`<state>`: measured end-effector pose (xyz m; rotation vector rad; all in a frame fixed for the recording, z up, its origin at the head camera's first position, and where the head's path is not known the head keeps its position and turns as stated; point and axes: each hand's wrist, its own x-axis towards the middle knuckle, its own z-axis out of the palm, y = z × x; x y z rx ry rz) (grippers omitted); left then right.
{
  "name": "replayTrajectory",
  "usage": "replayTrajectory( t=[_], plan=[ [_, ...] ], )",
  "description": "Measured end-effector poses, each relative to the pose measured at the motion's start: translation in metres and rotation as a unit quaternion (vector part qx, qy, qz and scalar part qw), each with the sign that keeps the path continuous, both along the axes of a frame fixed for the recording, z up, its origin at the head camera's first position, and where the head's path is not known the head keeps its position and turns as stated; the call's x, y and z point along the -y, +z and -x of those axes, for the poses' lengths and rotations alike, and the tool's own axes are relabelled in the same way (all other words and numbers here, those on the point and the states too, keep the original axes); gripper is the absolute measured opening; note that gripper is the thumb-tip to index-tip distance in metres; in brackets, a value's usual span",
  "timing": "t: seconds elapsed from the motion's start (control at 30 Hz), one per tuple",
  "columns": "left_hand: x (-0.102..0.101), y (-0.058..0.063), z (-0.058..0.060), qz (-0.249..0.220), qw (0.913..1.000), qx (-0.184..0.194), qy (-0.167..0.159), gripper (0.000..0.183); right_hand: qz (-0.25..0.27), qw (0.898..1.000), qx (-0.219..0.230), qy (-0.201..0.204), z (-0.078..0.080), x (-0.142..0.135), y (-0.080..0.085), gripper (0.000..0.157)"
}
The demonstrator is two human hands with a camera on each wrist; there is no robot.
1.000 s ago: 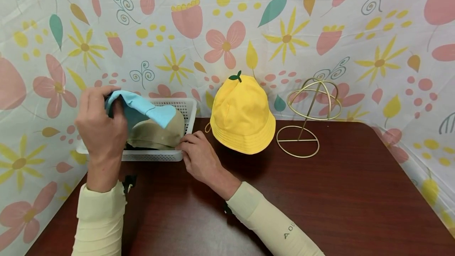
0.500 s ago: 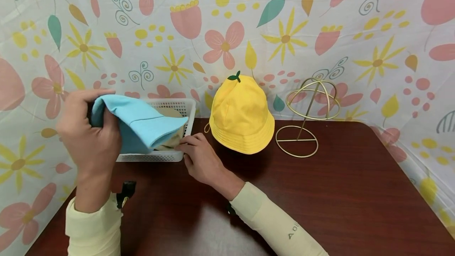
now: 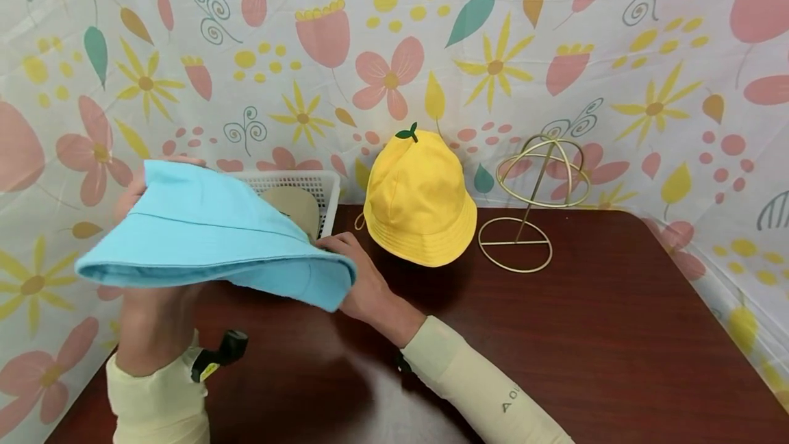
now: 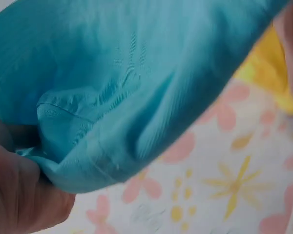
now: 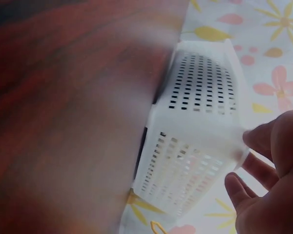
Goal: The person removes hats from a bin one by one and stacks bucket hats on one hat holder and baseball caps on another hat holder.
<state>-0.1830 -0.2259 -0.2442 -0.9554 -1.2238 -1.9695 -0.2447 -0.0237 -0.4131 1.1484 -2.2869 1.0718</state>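
A light blue bucket hat (image 3: pixel 209 225) is held up by my left hand (image 4: pixel 31 190), brim low and spread wide in the head view. Thumb and fingers pinch its brim in the left wrist view, where folds of the cloth fill much of the picture. The hat covers most of that hand and part of the white perforated basket (image 5: pixel 200 124) in the head view. At the basket's near right corner, my right hand (image 3: pixel 364 279) grips the rim, thumb on one side and fingers on the other. A khaki cap (image 3: pixel 296 203) lies in the basket.
A yellow bucket hat (image 3: pixel 419 204) with a green sprout on top stands to the right of the basket. Farther right is a gold wire hat stand (image 3: pixel 516 243). The dark red-brown table (image 3: pixel 555 334) meets a flower-patterned cloth (image 3: pixel 394 12) at the back.
The blue hat has risen out of the basket and moved left and toward me, unfolding to show its whole brim. My right hand has stayed at the basket's corner.
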Motion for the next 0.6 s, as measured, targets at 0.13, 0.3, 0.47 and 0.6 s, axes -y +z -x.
replayTrajectory(
  t=[0.13, 0.3, 0.47, 0.6],
  plan=[
    [-0.008, -0.005, 0.001, -0.061, 0.975, 0.064, -0.204, 0.026, -0.031, 0.992, -0.116, 0.028, 0.005, -0.006, 0.004, 0.026],
    [-0.016, -0.008, 0.001, 0.045, 0.9315, 0.097, -0.348, 0.03, -0.001, 0.998, -0.031, 0.049, 0.004, -0.02, 0.019, 0.02],
    [-0.022, -0.009, 0.011, 0.102, 0.8912, 0.136, -0.421, 0.03, 0.046, 0.993, 0.089, 0.062, -0.004, -0.044, 0.044, 0.019],
    [-0.024, -0.02, 0.017, 0.052, 0.912, 0.172, -0.369, 0.03, 0.076, 0.99, 0.095, 0.073, -0.012, -0.066, 0.068, 0.018]
  ],
)
